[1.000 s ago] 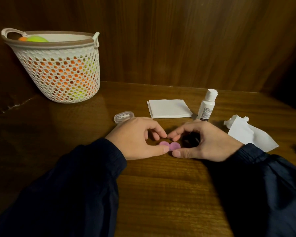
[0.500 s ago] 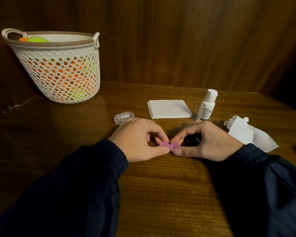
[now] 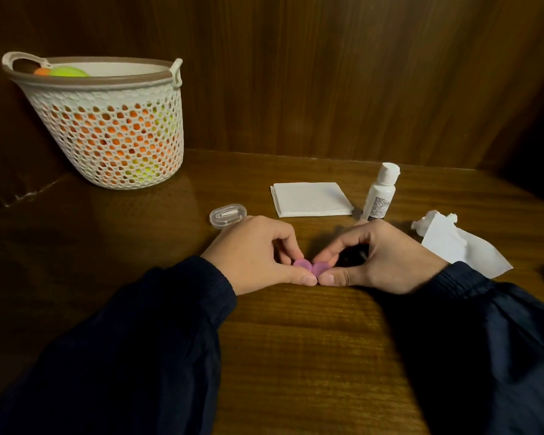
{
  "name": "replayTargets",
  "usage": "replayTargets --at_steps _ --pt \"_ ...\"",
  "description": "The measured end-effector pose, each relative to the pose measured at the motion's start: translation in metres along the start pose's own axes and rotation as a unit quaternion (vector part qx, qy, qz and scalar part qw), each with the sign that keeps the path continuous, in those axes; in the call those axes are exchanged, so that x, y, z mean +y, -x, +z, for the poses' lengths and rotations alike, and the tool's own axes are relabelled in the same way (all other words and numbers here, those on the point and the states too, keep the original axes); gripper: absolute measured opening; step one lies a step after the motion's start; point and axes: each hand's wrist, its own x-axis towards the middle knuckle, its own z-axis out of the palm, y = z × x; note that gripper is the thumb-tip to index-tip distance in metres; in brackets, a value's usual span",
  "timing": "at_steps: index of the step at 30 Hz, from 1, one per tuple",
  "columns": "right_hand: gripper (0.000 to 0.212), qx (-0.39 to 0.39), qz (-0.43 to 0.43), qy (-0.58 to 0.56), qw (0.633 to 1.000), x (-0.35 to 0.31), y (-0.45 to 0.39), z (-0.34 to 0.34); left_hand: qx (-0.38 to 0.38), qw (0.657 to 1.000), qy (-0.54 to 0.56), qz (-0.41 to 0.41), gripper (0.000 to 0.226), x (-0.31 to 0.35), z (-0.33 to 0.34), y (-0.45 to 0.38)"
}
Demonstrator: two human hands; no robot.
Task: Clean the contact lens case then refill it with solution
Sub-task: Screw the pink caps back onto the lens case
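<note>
Contact lens case (image 3: 310, 267), one small purple thing with two round caps side by side, sits low on the wooden table (image 3: 296, 356) between two hands. One left hand (image 3: 258, 252) pinches the left cap with its thumb and curled fingers. One right hand (image 3: 387, 255) pinches the right cap the same way, thumb in front and fingers bent over the top. The two thumb tips almost touch each other just in front of the case. Both arms wear dark blue sleeves.

Just behind the left hand lies one little clear plastic box (image 3: 227, 216), lid shut. Behind the hands, a bit farther back, lies one neat stack of folded white tissue (image 3: 310, 199). Right beside that stack stands one small white solution bottle (image 3: 380, 193), upright, with its cap on. To the right of the right hand lies one crumpled white tissue (image 3: 459, 246). Far back on the left stands one white basket (image 3: 113, 127) full of holes, with orange and yellow-green balls inside, too many to count.
</note>
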Motion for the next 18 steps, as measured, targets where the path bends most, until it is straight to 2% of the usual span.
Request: replayTargets --at_steps 11,15,18 --pt "0.027 -0.006 0.013 0.002 1.0 -0.0017 -0.0001 0.0002 -0.022 1.0 0.006 -0.007 0.016 0.0015 -0.0019 -0.0004" --pt "0.028 -0.004 0.02 0.002 1.0 -0.0029 0.0005 0.0004 -0.034 0.999 -0.003 0.007 0.016 0.0015 -0.0024 0.0002" --pt "0.026 -0.005 0.023 0.009 1.0 -0.0036 0.0003 0.0003 -0.033 0.999 -0.019 0.02 0.026 0.0009 -0.0036 0.0022"
